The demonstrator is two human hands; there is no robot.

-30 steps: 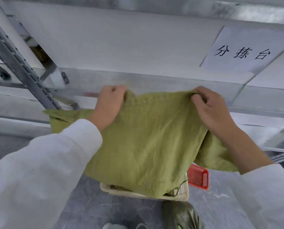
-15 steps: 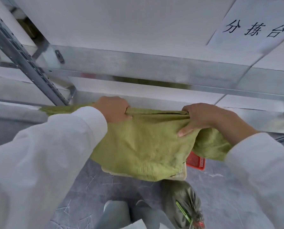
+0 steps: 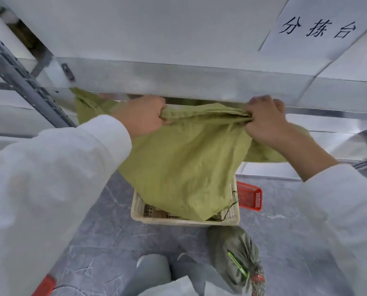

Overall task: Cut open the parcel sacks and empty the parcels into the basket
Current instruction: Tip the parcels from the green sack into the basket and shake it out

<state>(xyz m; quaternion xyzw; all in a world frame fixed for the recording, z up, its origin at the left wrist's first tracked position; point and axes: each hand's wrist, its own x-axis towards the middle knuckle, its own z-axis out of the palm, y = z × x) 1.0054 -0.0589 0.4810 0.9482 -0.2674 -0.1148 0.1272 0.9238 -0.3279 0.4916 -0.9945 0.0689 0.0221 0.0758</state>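
1. Head view, upper field: a steel table edge (image 3: pixel 178 82) runs across the frame. A paper sign (image 3: pixel 319 28) with three black characters lies on the white surface above it, at the right. A perforated strut (image 3: pixel 22 82) slants down at the left.
2. Head view, centre: the left hand (image 3: pixel 143 117) is clenched on the upper edge of the yellow-green sack (image 3: pixel 182 163), with the cloth bunched inside its fist.
3. The right hand (image 3: pixel 263 122) grips the same edge further right, fingers curled over the gathered folds. Both hands are just below the table edge, and both arms wear white sleeves (image 3: pixel 50 178).
4. The sack hangs slack from the two hands. One corner trails up to the left towards the table edge, and another fold drapes behind the right wrist.
5. The lower tip of the sack hangs into the cream basket (image 3: pixel 167 221), which stands on the grey floor (image 3: pixel 92 253) directly below.
6. Most of the basket's interior is hidden by the sack. The brownish shapes at its near left may be parcels, though this cannot be told.
7. A red basket (image 3: pixel 250 196) stands just beside the cream one, on its right.
8. A darker tied sack (image 3: pixel 234 246) lies on the floor nearer the camera, with a bright green strip (image 3: pixel 238 263) at its knotted end.
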